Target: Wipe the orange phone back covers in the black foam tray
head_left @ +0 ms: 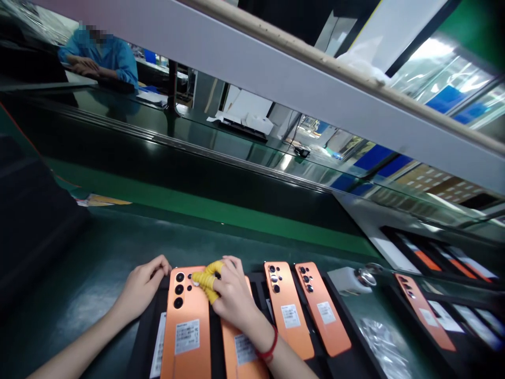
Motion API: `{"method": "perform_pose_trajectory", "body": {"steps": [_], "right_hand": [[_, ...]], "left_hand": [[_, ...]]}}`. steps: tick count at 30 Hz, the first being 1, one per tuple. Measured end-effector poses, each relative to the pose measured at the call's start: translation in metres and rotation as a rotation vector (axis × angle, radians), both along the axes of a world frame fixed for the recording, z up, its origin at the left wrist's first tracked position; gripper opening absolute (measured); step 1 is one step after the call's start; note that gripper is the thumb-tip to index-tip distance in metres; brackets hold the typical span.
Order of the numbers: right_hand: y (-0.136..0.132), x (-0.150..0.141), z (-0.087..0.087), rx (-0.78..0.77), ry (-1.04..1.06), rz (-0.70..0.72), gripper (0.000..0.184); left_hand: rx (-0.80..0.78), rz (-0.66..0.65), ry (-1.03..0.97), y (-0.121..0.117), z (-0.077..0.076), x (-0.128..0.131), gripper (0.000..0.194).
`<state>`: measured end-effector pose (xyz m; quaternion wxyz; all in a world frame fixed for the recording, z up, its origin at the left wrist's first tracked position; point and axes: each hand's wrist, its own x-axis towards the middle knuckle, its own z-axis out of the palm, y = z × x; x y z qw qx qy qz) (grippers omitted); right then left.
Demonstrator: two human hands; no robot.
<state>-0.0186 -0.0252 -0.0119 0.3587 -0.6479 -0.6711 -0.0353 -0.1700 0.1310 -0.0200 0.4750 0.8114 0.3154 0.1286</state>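
An orange phone (191, 300) lies back side up, with several dark camera lenses and a white printed label (187, 336). My left hand (147, 281) is closed, its curled fingers against the phone's upper left corner. Yellow wrapping covers fingers of my right hand (231, 295), which is pinched over the phone's camera area. A small white piece (195, 283) shows at those fingertips; its kind is unclear. Under my right hand and wrist, a second orange phone (232, 337) is partly hidden. Two more orange phones (290, 310) (323, 310) lie to the right in the black tray (355, 347).
A white block with a round metal top (349, 280) stands right of the tray, near clear plastic wrap (384, 347). Farther right, another dark tray holds an orange phone (426, 316). A green conveyor belt (221, 202) runs behind. Across it sits a person in blue (118, 58).
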Motion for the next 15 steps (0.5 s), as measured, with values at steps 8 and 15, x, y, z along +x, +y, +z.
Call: {"method": "perform_pose_trajectory", "body": {"steps": [8, 15], "right_hand": [[0.006, 0.001, 0.004, -0.049, 0.050, -0.148, 0.037], [-0.051, -0.046, -0.035, 0.141, -0.038, 0.206, 0.023]], "left_hand": [[0.024, 0.007, -0.005, 0.001, 0.003, 0.001, 0.035], [0.026, 0.011, -0.025, 0.001, 0.002, 0.000, 0.034]]}}
